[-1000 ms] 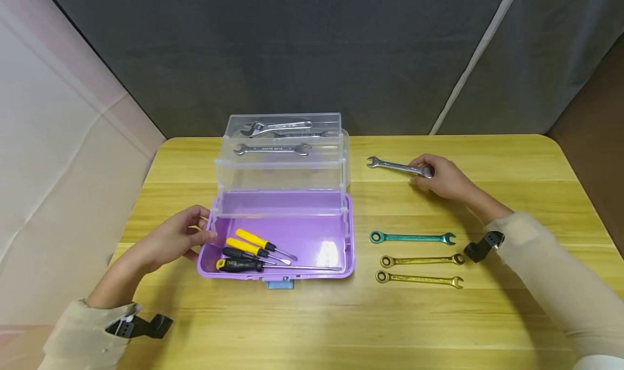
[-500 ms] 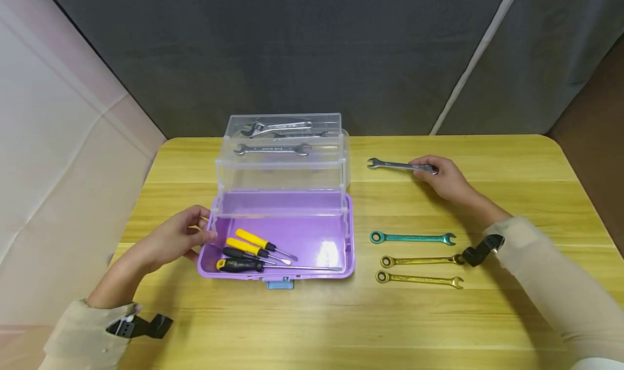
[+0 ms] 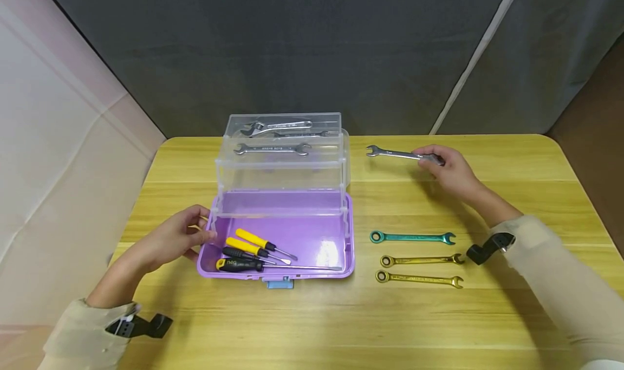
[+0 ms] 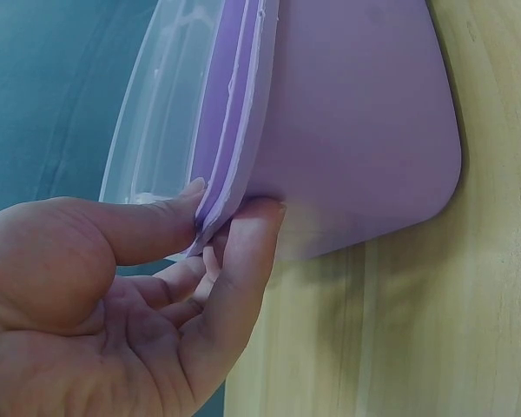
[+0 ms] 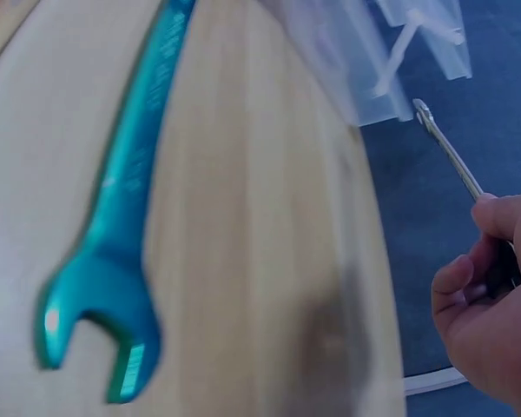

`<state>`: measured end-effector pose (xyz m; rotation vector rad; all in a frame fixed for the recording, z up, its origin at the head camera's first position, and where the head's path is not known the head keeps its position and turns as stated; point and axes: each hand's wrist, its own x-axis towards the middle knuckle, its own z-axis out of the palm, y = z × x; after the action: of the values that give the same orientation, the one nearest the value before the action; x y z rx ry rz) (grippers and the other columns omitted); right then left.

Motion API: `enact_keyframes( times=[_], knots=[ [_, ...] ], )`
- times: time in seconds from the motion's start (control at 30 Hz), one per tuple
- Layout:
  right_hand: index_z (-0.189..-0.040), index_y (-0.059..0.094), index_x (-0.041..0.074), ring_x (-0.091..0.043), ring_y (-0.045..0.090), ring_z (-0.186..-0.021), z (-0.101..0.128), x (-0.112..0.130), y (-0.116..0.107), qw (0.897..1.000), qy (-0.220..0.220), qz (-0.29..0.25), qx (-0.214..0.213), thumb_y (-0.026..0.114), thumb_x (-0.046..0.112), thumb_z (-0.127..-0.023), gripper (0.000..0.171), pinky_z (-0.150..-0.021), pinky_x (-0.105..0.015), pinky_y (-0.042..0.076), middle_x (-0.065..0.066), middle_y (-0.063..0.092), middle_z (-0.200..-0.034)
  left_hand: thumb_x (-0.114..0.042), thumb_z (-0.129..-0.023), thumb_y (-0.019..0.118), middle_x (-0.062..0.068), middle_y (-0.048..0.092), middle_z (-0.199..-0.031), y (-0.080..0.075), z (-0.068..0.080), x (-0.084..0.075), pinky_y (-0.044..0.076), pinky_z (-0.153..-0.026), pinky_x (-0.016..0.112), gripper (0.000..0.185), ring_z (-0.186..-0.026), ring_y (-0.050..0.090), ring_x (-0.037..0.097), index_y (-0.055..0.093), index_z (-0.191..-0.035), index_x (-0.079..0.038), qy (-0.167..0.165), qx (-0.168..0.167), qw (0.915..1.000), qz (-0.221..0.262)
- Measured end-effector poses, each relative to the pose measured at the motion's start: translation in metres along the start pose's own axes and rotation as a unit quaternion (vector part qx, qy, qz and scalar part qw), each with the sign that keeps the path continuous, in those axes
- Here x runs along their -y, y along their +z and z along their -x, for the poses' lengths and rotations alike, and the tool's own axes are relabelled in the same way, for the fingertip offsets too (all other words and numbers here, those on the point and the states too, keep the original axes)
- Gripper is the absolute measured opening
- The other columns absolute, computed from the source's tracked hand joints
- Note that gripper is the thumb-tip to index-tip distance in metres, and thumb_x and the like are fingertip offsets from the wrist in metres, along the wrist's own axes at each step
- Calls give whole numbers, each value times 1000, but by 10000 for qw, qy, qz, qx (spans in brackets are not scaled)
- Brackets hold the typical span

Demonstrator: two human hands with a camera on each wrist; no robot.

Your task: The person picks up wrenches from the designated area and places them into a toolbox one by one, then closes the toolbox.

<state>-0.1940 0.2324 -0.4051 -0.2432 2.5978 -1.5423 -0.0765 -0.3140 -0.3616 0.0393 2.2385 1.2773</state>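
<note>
My left hand (image 3: 177, 234) pinches the left rim of the purple toolbox (image 3: 292, 226); in the left wrist view the thumb lies on top of the rim and the index finger beneath. My right hand (image 3: 453, 169) grips a silver open-ended wrench (image 3: 397, 154) by its right end, raised over the back right of the table. The wrench's free end points left, toward the toolbox's clear trays. Below that hand on the table lie a teal wrench (image 3: 411, 238), a gold wrench (image 3: 421, 260) and a second gold wrench (image 3: 419, 279).
Clear tiered trays (image 3: 280, 164) stand unfolded above the toolbox, bearing an adjustable wrench (image 3: 278, 127) and a double open-ended wrench (image 3: 271, 149). Several screwdrivers (image 3: 251, 248) lie inside the purple base. A blue latch (image 3: 280, 284) hangs at its front. Behind the table (image 3: 312, 326) is a grey curtain (image 3: 292, 50).
My right hand has moved slightly back and to the right, lifting the silver wrench; its grip has shifted, with the thumb now nearer the front. The left hand has stayed on the rim.
</note>
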Motion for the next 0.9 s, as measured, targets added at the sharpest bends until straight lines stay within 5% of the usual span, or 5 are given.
enact_keyframes(
  times=[0.43, 0.9],
  knots=[
    [-127, 64, 1, -22, 45, -77, 0, 41, -10, 9966, -638, -516, 90, 56, 18, -106, 28, -63, -26, 42, -6, 49, -88, -6, -102, 61, 18, 53, -106, 0, 1, -1, 63, -68, 39, 39, -91, 69, 28, 41, -132, 9, -31, 8, 10000, -43],
    [-125, 67, 2, -22, 41, -70, -19, 91, 23, 9926, -1030, -396, 505, 60, 12, -104, 25, -56, -27, 36, -10, 48, -84, -6, -102, 60, 18, 52, -105, 0, 1, -2, 63, -68, 39, 39, -91, 68, 28, 41, -132, 10, -16, 14, 10000, -29]
  ],
)
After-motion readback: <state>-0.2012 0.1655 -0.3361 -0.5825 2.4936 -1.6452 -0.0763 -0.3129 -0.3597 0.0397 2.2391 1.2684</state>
